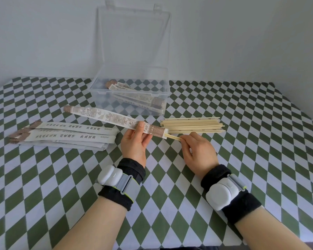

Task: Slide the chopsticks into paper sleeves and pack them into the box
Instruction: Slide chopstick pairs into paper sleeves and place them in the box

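Sleeve gripped by left hand, right hand pinching 2 chopsticks (mostly inserted), loose pile, box beyond

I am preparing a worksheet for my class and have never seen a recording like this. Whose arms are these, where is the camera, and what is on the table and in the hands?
There is no machine here: a person works with bare hands. The single picture comes from a camera worn on the person's head, looking forward and down. A white device is strapped to each wrist; the picture does not show what they are for.

The left hand holds a printed paper sleeve near its open end. The right hand pinches a pair of chopsticks, whose tips are in that opening.

On the checked cloth a pile of bare chopsticks lies to the right and a stack of flat sleeves to the left. Behind them stands a clear box with its lid raised, holding several sleeves.
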Tool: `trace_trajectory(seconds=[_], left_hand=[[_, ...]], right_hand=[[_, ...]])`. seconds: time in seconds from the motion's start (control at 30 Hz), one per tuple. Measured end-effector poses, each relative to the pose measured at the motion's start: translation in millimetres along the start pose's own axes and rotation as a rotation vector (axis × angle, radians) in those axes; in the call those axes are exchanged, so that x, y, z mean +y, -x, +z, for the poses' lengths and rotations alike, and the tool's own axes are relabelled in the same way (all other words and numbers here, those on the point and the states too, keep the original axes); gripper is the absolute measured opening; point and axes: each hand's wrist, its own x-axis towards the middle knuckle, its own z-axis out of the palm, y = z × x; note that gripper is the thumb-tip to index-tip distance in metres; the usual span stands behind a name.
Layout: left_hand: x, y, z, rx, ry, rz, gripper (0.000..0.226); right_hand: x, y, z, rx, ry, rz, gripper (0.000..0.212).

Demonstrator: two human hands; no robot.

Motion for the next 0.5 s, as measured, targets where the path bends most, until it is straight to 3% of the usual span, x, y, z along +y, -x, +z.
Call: trace_trajectory(seconds=[0.23, 0.43, 0.5], left_hand=[[-4.5, 2.9, 4.1, -0.144, -0.091, -0.090, 0.011], [0.6, -0.2, 1.2, 0.003, 0.000, -0.012, 0.007], [0.7, -0.5, 1.3, 0.023, 0.005, -0.005, 0.007]], right_hand=[[-2.8, 0.1, -1.1, -0.041, -0.089, -0.083, 0.027], [1.0, -0.4, -3.3, 0.057, 0.063, 0.047, 0.036], [3.2, -0.4, -2.0, 0.036, -0.011, 0.085, 0.033]])
